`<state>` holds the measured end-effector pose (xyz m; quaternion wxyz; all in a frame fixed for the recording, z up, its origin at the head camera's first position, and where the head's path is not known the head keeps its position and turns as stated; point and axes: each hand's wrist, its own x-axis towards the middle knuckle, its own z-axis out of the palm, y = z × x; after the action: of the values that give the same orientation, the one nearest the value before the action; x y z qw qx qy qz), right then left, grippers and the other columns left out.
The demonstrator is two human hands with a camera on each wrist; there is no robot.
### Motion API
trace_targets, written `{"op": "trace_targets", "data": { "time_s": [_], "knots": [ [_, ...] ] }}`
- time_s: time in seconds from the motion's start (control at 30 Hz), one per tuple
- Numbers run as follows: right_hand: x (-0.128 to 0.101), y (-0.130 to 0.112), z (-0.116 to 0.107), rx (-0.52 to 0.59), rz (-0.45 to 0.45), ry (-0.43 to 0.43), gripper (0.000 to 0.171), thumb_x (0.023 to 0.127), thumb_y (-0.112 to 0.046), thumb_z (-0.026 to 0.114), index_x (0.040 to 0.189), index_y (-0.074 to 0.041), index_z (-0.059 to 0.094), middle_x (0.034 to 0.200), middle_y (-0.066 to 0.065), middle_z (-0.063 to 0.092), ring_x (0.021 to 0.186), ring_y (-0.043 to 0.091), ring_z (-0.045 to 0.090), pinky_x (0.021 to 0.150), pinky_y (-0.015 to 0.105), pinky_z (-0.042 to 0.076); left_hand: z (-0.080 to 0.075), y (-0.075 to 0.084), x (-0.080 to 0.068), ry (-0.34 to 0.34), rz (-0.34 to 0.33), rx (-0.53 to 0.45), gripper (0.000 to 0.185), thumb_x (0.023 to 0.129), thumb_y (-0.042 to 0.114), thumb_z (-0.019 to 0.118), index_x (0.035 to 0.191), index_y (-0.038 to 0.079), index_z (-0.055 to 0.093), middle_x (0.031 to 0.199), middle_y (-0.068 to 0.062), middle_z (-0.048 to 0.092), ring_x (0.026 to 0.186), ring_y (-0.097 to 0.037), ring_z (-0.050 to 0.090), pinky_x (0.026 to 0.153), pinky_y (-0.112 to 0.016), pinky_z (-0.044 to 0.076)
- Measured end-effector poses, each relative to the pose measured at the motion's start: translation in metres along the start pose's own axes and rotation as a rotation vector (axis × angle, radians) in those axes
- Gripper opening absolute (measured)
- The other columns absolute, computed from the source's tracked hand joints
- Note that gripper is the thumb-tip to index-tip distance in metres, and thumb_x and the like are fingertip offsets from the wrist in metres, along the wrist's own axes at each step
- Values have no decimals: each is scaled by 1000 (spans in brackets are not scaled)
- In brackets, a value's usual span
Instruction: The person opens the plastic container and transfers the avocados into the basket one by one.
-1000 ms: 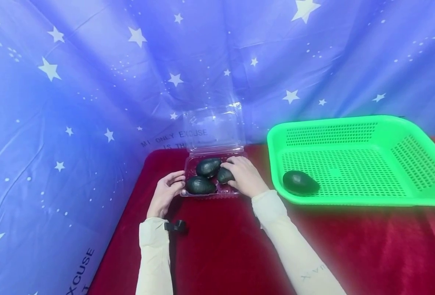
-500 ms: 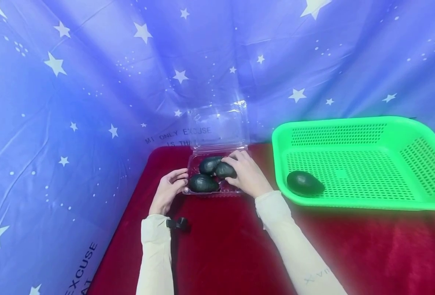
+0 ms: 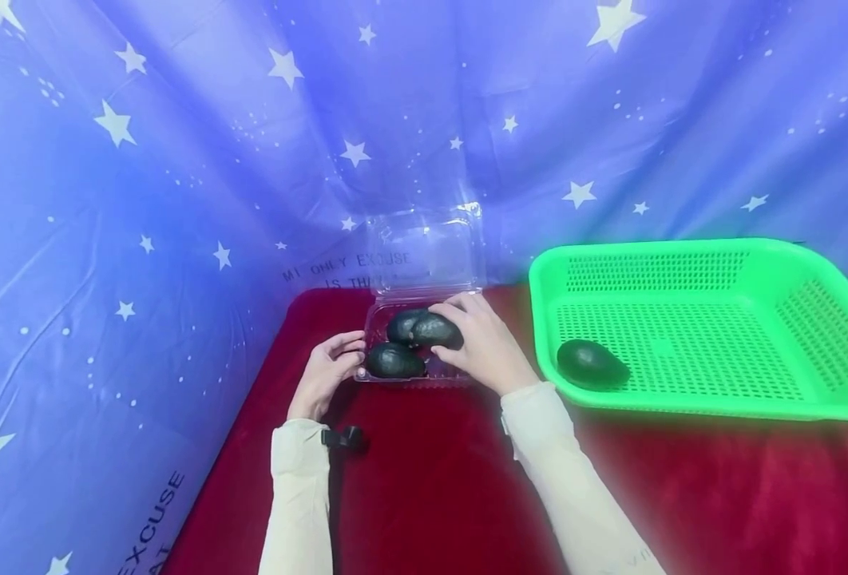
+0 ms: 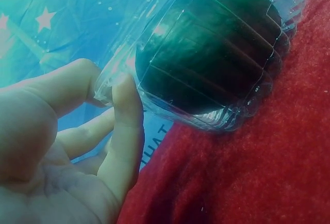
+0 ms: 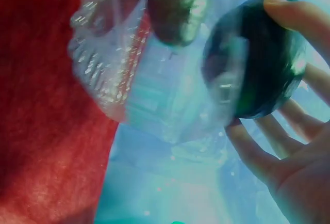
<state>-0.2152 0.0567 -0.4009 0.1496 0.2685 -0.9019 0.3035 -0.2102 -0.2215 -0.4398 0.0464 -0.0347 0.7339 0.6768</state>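
Note:
A clear plastic clamshell container (image 3: 431, 375) sits on the red cloth with its lid (image 3: 427, 249) raised at the back. My left hand (image 3: 321, 375) pinches the container's left rim between thumb and fingers, as the left wrist view shows up close. One dark avocado (image 3: 395, 361) lies at the front left inside, another (image 3: 399, 327) behind it. My right hand (image 3: 487, 342) grips a third avocado (image 3: 436, 330) over the container's right side, fingers and thumb spread around it. In the right wrist view this held avocado (image 5: 258, 59) is beside the clear wall.
To the right stands a green perforated plastic basket (image 3: 683, 406), with one avocado (image 3: 591, 363) in its near left corner. A blue star-printed curtain (image 3: 410, 104) hangs behind and to the left. Red cloth (image 3: 424, 487) covers the table.
The avocado in my right hand has risen a little and turned, now nearer the rear avocado. My left hand keeps its place at the rim. The view has shifted slightly.

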Motion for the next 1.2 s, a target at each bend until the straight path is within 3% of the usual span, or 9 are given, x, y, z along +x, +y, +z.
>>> {"op": "trace_targets", "data": {
  "time_s": [0.67,0.87,1.2],
  "knots": [
    [-8,-11,-54,-68,11,-1,59,78,-25,83,132,-12,62,122,11,60,116,29,51,102,46,48,-1,3,2,-2,9,18,47,88,-5,54,136,-4,55,127,-25,57,89,-10,62,74,-19,56],
    [-13,-6,-66,-82,35,-10,60,79,-24,83,133,-11,61,122,13,60,113,30,51,99,48,49,-2,6,0,-8,6,31,48,89,-4,55,136,-4,54,128,-26,56,90,-9,62,75,-19,56],
    [-31,13,-86,-44,107,28,61,78,-22,83,133,-9,61,125,17,58,120,34,50,105,54,43,2,2,-4,-8,-11,20,47,89,-6,54,136,-6,53,124,-22,57,85,-9,62,71,-19,55]
  ]
}}
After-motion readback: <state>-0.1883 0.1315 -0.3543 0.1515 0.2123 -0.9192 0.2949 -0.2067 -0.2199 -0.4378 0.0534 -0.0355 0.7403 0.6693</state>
